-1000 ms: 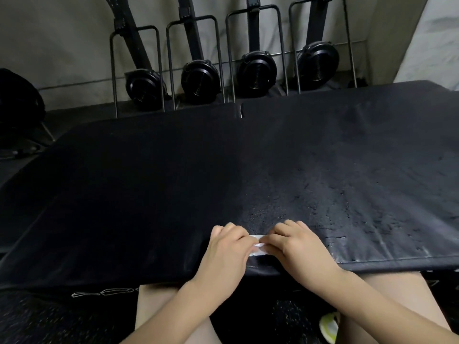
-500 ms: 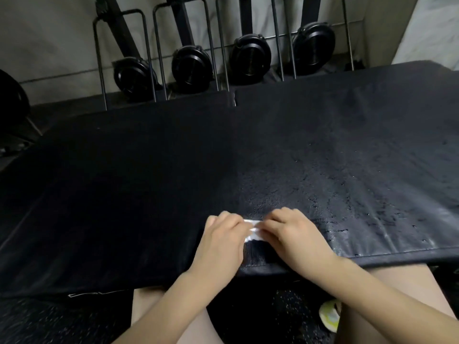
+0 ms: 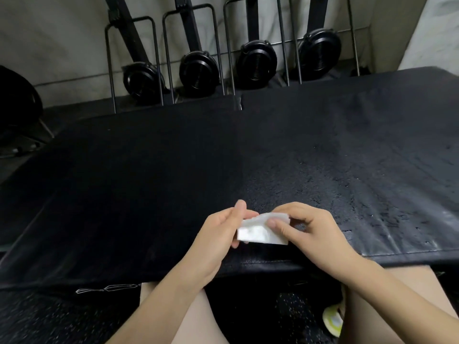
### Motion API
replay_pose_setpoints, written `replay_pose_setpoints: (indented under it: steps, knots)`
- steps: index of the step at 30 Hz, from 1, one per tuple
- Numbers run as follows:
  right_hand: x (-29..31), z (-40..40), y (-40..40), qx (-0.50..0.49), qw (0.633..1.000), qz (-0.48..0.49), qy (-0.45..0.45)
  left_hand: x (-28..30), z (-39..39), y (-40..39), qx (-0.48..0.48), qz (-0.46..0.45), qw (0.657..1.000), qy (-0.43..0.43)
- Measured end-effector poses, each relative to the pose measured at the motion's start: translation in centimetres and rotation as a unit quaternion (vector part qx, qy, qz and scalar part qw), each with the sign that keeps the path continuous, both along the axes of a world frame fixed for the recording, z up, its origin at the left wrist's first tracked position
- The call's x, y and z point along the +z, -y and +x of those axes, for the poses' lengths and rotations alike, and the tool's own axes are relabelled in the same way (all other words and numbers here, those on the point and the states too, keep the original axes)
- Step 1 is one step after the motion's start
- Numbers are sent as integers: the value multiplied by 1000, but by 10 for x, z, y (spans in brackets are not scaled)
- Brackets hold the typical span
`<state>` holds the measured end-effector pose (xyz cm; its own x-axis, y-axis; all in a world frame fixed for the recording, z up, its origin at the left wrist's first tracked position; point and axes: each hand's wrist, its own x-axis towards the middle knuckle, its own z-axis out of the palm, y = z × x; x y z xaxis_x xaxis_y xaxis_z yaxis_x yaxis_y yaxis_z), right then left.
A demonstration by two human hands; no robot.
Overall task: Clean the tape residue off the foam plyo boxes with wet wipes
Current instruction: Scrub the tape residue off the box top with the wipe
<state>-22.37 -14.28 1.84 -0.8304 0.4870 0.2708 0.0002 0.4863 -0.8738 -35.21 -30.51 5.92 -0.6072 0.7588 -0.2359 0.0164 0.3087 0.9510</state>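
Observation:
A wide black foam plyo box point(image 3: 149, 184) fills the middle of the view, its right half wet and flecked with pale tape residue point(image 3: 387, 219). Above its near edge I hold a white folded wet wipe point(image 3: 258, 232) with both hands. My left hand point(image 3: 218, 239) grips the wipe's left end, thumb raised. On the wipe's right part my right hand point(image 3: 313, 232) pinches the top with thumb and fingers. The wipe is lifted slightly off the surface.
Several black weight plates on metal racks point(image 3: 198, 70) stand against the wall behind the box. A dark round object point(image 3: 17, 105) sits at the far left. My bare knees and a yellow-white shoe point(image 3: 332, 319) are below the box's near edge, on speckled rubber floor.
Earlier both hands pressed the bunched wipe against the box's near edge. Now the wipe is lifted and spread wider between my hands, which have turned palms inward.

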Motion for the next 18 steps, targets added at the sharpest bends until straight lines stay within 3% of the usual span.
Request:
replay_pose_setpoints:
  steps: [3,7,11,13,15,18]
  knots:
    - [-1,0,1,-8,996,-74,39,2,10,3,-13,21,999,-31]
    - [0,1,9,-7,990,-132,47,-6,18,2,41,25,992,-116]
    - [0,4,17,-12,989,-136,56,-4,25,6,43,51,997,-36]
    - [-2,5,17,-14,988,-138,64,-3,25,7,39,35,998,-39]
    - [-6,7,15,-28,989,-114,84,-6,23,10,33,-16,995,-92]
    - [-14,6,11,-74,991,18,110,-17,21,15,40,-91,973,-210]
